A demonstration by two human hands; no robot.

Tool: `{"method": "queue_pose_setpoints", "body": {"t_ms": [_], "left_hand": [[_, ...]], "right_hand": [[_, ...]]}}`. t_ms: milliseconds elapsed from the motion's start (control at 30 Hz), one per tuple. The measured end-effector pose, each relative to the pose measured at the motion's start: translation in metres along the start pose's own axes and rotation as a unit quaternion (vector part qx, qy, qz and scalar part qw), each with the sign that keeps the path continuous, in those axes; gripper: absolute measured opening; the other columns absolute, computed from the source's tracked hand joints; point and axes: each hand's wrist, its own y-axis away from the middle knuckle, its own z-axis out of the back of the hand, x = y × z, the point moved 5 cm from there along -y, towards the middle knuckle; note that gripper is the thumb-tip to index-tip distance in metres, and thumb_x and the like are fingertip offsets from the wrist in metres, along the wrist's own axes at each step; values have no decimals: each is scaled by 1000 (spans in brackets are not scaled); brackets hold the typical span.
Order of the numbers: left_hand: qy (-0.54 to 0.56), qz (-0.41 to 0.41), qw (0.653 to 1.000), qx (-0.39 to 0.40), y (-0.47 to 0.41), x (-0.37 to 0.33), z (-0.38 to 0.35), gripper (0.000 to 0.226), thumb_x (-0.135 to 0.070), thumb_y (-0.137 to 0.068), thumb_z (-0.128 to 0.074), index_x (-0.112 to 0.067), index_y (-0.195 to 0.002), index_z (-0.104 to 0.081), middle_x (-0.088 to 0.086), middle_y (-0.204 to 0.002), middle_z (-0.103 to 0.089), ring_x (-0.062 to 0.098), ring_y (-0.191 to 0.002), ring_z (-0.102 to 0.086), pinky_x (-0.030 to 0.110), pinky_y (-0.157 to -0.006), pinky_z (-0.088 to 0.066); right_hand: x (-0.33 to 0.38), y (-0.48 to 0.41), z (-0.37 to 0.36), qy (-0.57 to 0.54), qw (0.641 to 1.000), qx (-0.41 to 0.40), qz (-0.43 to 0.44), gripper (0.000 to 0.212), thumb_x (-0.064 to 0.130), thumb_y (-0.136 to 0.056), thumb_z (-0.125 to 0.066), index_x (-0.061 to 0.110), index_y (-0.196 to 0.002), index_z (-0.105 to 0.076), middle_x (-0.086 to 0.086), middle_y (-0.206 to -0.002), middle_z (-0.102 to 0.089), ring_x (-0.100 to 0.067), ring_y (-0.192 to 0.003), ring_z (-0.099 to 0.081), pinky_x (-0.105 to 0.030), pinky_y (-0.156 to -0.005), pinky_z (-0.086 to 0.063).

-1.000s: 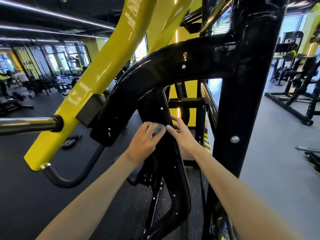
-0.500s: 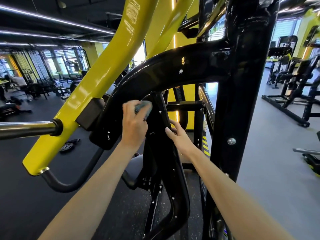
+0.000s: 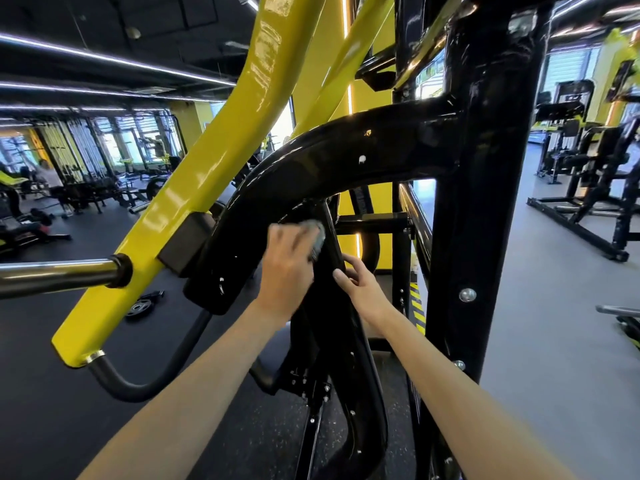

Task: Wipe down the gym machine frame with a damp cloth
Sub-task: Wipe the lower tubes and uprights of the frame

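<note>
Left hand's [image 3: 285, 275] fingers [image 3: 284, 237] grip cloth [image 3: 318, 235] against frame [image 3: 332, 168].

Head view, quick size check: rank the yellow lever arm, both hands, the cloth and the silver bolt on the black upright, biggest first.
1. yellow lever arm, by far.
2. left hand and right hand on the black frame bar: alike, unranked.
3. cloth, mostly hidden under the left hand.
4. silver bolt.

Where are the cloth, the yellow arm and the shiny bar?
cloth [image 3: 318, 239]: head view, grey edge beside the fingers
yellow arm [image 3: 221, 161]: head view, its broad front
shiny bar [image 3: 52, 275]: head view, its top side
</note>
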Motion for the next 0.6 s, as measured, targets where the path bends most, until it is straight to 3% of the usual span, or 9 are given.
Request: {"method": "queue_pose_setpoints", "body": {"t_ms": [67, 100, 133, 200, 267, 333, 433, 500, 600], "left_hand": [[-36, -166, 983, 73, 18, -8, -8, 25, 0, -96, -38, 1, -111, -58, 17, -100, -62, 27, -86, -51, 37, -72, -51], [-47, -207, 974, 84, 14, -6, -8, 26, -3, -98, -36, 1, -111, -58, 15, -102, -60, 27, -86, -50, 36, -71, -52], [-52, -205, 975, 73, 4, -2, -5, 26, -2, -97, -39, 2, -110, -61, 14, -104, -56, 26, -88, -48, 34, -72, -52], [-30, -99, 995, 13, -20, 7, 5, 25, 3, -88, -49, 4, -107, -65, 12, -104, -53, 27, -91, -46, 30, -77, -48], [-18, -23, 999, -25, -22, 5, 7, 27, 6, -83, -51, 3, -106, -66, 14, -100, -55, 27, -91, -45, 29, -76, -47], [-47, -110, 992, 27, -1, -16, -11, 25, 3, -83, -52, 2, -106, -62, 13, -101, -50, 27, -89, -43, 35, -71, -50], [-64, -249, 958, 130, 15, -27, -27, 18, -1, -86, -53, 1, -102, -59, 12, -100, -44, 28, -86, -43, 38, -69, -52], [-75, -211, 968, 115, -7, -23, -22, 17, -1, -85, -54, 1, -102, -59, 14, -95, -52, 27, -85, -45, 36, -68, -51], [-70, -85, 993, 48, -25, -22, -10, 22, -3, -87, -49, 2, -103, -63, 15, -94, -58, 27, -87, -46, 33, -73, -47]], "right_hand": [[-1, -1, 0, -5, 1000, -1, 5, 36, 17, -100, -49, 25, -134, -42, -10, -119, -61, -23, -110, -61, -37, -93, -53], [-2, -1, -1, -7, 1000, -3, 5, 36, 16, -100, -49, 25, -134, -42, -10, -118, -61, -23, -110, -61, -37, -93, -53], [-2, -1, -2, -9, 1000, -5, 5, 36, 16, -100, -49, 26, -133, -42, -9, -118, -61, -22, -109, -61, -35, -92, -53], [-2, -1, -2, -9, 1000, -6, 4, 35, 16, -100, -49, 28, -132, -42, -7, -117, -62, -19, -107, -62, -30, -90, -53], [-3, -2, -2, -12, 1000, -8, 0, 34, 16, -100, -49, 29, -130, -42, -8, -118, -61, -22, -109, -61, -35, -93, -53], [-4, -2, -2, -14, 1000, -8, 0, 33, 16, -99, -50, 28, -130, -44, -12, -120, -60, -29, -113, -60, -46, -97, -50], [-4, -2, -2, -8, 1000, -7, 0, 33, 16, -99, -50, 28, -130, -46, -13, -122, -60, -30, -114, -59, -50, -97, -49], [-4, -2, -2, -13, 1000, -11, -2, 32, 17, -99, -50, 32, -127, -46, -11, -119, -61, -27, -113, -60, -47, -96, -50], [-6, -3, 0, -8, 1000, -17, -2, 32, 19, -99, -51, 33, -127, -45, -8, -116, -62, -25, -112, -60, -43, -97, -51]]}}
